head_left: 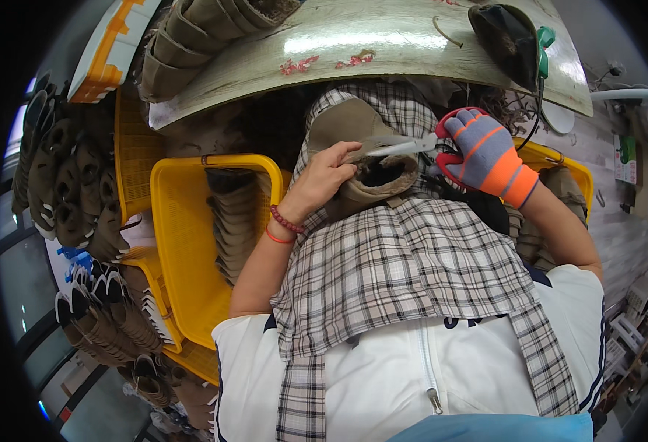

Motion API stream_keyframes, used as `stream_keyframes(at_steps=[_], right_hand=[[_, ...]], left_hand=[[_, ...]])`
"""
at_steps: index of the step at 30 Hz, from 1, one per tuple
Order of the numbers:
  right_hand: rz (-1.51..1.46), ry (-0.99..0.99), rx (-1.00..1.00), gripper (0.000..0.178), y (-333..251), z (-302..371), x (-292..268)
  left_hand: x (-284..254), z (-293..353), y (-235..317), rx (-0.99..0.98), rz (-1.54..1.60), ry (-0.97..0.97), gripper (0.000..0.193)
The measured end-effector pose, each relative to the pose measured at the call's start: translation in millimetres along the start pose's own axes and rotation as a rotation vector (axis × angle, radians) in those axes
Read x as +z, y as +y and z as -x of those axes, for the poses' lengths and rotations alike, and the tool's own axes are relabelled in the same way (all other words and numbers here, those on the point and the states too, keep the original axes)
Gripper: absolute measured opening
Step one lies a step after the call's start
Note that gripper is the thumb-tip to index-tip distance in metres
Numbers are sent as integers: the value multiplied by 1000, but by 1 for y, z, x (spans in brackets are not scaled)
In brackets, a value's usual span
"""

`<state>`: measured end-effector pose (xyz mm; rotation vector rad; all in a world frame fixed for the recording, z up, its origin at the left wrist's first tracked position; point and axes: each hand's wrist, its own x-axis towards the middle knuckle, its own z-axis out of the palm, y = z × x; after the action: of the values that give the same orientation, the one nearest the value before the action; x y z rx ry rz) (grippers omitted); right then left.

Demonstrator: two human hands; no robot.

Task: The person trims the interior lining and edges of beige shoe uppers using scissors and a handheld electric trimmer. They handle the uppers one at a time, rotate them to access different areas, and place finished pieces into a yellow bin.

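Note:
A brown boot upper (pixel 342 125) with fuzzy lining rests on my lap, over a checked apron (pixel 383 265). My left hand (pixel 320 180), bare and with red bracelets at the wrist, grips the upper's left edge between thumb and fingers. In a grey and orange glove, my right hand (pixel 486 151) is closed round the red handles of a pair of scissors (pixel 405 146). Their blades lie slightly apart over the upper's dark, fleecy opening and point toward my left fingers. Whether the blades touch the material, I cannot tell.
Ahead is a curved-looking worktable (pixel 353 40) with red scraps (pixel 298 66), a stack of uppers (pixel 191 48) and a dark upper (pixel 504 44) beside a green corded tool (pixel 545 51). Yellow baskets (pixel 163 243) with uppers flank me; more uppers (pixel 73 177) hang at left.

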<state>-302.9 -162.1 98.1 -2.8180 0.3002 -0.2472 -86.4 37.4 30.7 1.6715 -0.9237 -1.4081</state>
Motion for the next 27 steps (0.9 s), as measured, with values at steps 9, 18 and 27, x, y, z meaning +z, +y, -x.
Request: stream_keyframes(at_steps=[9, 18, 27], right_hand=[[299, -110, -168, 35, 1, -5, 2], [327, -141, -175, 36, 1, -8, 9], [307, -71, -195, 38, 5, -5, 15]], left_hand=[[-2, 4, 7, 36, -45, 1, 46], [-3, 5, 8, 49, -61, -12, 47], [-3, 6, 11, 42, -71, -11, 47]])
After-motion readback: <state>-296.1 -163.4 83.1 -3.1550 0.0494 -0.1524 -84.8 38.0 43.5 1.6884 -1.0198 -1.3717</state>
